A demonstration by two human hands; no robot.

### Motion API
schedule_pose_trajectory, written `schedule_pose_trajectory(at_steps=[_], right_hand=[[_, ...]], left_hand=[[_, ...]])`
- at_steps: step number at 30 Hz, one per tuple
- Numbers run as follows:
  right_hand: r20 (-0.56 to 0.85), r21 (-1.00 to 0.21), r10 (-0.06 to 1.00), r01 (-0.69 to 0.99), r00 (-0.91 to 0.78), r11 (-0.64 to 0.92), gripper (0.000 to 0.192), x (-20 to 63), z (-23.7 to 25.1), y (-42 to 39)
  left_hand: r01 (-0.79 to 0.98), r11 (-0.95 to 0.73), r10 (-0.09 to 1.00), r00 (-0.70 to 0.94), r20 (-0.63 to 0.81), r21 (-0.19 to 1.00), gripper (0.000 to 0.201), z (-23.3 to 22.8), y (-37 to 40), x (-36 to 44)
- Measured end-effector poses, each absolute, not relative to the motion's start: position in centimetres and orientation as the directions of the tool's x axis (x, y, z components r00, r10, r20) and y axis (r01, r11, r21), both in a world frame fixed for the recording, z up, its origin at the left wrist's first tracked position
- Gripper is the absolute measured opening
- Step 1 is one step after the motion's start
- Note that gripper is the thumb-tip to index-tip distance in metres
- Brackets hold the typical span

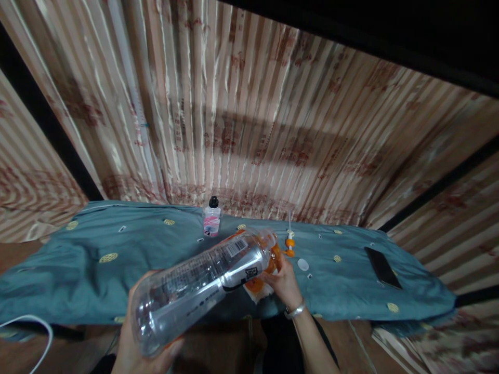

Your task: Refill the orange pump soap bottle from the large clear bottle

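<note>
Left hand (134,345) gripping clear bottle (198,285) base, right hand (284,283) fingers pinching orange packet (265,275) by bottle mouth, small bottle (212,217) & phone (382,267) beyond on teal cloth (97,259)

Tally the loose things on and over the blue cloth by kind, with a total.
Bottles: 2, the big clear bottle held by the left hand, and the small bottle
Orange packet at the right hand: 1
Phone: 1
Orange and white pump piece: 1
White cap: 1
Total: 6
</note>
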State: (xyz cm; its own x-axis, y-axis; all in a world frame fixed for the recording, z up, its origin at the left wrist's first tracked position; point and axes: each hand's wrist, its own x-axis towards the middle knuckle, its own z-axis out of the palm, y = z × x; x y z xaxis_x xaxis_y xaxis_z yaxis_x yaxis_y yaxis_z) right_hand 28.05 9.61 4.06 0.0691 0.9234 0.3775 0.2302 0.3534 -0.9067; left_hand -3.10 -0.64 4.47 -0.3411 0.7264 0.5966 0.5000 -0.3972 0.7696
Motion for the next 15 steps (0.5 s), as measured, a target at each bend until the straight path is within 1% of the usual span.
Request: schedule_pose_trajectory(at_steps=[4, 7, 8, 10, 12, 13, 15], right_hand=[[0.385, -0.898, 0.92, 0.256, 0.067, 0.357, 0.072, 28.3, 3.7, 9.9], [0.417, -0.867, 0.905, 0.334, 0.083, 0.369, 0.077, 28.6, 3.6, 10.2], [0.426, -0.86, 0.901, 0.347, 0.082, 0.374, 0.076, 28.7, 3.6, 10.3], [0.437, -0.857, 0.897, 0.331, 0.061, 0.395, 0.073, 28.9, 3.8, 10.2], [0.434, -0.866, 0.9, 0.286, 0.028, 0.409, 0.07, 29.1, 4.2, 10.1], [0.424, -0.875, 0.906, 0.265, 0.019, 0.404, 0.069, 29.1, 4.5, 10.0], [0.382, -0.9, 0.924, 0.233, 0.015, 0.368, 0.07, 29.1, 5.1, 9.9]], left_hand=[[0.503, -0.428, 0.7, -0.341, 0.628, 0.751, 0.086, 4.8, -0.6, -2.7], [0.498, -0.417, 0.69, -0.371, 0.621, 0.76, 0.08, 4.7, -0.5, -2.7], [0.5, -0.435, 0.687, -0.354, 0.635, 0.749, 0.078, 4.7, -0.5, -2.8], [0.503, -0.485, 0.682, -0.294, 0.669, 0.715, 0.077, 4.5, -0.4, -3.1], [0.495, -0.509, 0.687, -0.259, 0.679, 0.704, 0.081, 4.6, -0.3, -3.1], [0.481, -0.494, 0.704, -0.268, 0.658, 0.724, 0.084, 4.8, -0.4, -2.9], [0.429, -0.404, 0.735, -0.373, 0.566, 0.808, 0.089, 5.5, -0.6, -2.2]])
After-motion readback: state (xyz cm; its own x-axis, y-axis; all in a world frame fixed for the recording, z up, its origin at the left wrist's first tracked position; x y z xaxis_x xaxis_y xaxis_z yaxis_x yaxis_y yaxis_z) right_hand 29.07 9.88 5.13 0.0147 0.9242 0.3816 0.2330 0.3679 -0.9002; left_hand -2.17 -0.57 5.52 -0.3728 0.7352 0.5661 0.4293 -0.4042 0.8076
